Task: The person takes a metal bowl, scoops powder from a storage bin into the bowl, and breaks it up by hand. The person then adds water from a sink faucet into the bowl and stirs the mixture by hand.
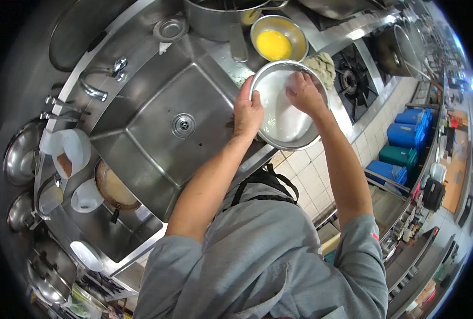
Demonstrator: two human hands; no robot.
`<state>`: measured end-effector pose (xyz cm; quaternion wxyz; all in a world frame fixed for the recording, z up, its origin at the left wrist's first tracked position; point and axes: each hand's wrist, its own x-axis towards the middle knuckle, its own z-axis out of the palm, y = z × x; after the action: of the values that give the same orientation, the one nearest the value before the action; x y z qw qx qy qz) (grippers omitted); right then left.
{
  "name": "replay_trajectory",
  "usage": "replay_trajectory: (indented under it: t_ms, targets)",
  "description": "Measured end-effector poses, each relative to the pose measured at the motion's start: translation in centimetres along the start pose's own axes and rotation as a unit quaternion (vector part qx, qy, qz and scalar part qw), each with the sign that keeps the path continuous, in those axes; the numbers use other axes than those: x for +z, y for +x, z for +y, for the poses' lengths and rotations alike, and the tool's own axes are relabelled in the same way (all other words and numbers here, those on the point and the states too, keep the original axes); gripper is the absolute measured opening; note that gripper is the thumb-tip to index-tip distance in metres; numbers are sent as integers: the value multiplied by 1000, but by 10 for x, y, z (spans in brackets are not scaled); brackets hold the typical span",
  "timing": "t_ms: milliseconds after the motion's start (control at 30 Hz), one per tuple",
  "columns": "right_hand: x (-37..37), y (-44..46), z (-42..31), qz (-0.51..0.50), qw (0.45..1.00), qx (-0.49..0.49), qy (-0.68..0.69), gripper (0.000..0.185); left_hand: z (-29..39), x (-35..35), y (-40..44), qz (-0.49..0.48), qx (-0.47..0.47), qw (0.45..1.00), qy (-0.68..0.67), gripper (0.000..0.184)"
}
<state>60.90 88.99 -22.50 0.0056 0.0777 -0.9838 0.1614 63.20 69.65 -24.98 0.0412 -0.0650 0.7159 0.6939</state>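
My left hand [248,110] grips the left rim of a round metal bowl [291,146], thumb over the edge. White contents [283,114] cover the inside of the bowl; I cannot tell whether they are powder or liquid. Inside the bowl, at its upper right, is my right hand [304,94], fingers curled together and slightly blurred over the white contents. Whatever those fingers hold, if anything, is hidden. Just beyond stands a smaller metal bowl [300,38] with yellow liquid [273,45] in it. A crumpled cloth [321,68] lies beside the bowls.
A steel sink [156,119] with a tap [94,91] lies to the left. A large pot [210,24] stands behind it. At the right is a gas burner [352,80]. Plastic jugs [77,151] and a pan [114,186] sit at left. Blue bins [406,135] line the right side.
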Motion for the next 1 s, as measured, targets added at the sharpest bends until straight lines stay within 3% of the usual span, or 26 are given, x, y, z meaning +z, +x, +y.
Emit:
replay_trajectory:
  t_ms: [33, 100, 133, 233, 567, 867, 933, 1000]
  targets:
    - [11, 2, 0, -3, 1000, -6, 7, 35, -2, 0, 0, 3, 5, 1000, 2, 42]
    - [27, 5, -5, -59, 993, 103, 17, 44, 2, -1, 0, 10, 23, 1000, 11, 42]
    - [37, 3, -2, -57, 997, 43, -13, 50, 4, -2, -1, 8, 18, 1000, 3, 42]
    - [37, 4, -32, -112, 992, 56, -19, 49, 3, -2, -1, 12, 2, 1000, 3, 42]
    - [45, -46, -61, -129, 988, -40, 70, 42, -6, 0, 1, 12, 25, 999, -22, 40]
    - [10, -74, -39, -217, 964, -28, 150, 37, 3, -1, -1, 6, 23, 1000, -16, 42]
    - [-4, -75, -39, -291, 947, 21, 133, 53, -1, -1, -1, 0, 21, 1000, -15, 42]
    - [-2, -77, -31, -274, 952, 6, 138, 50, 1, -1, -1, -4, 20, 1000, -15, 42]
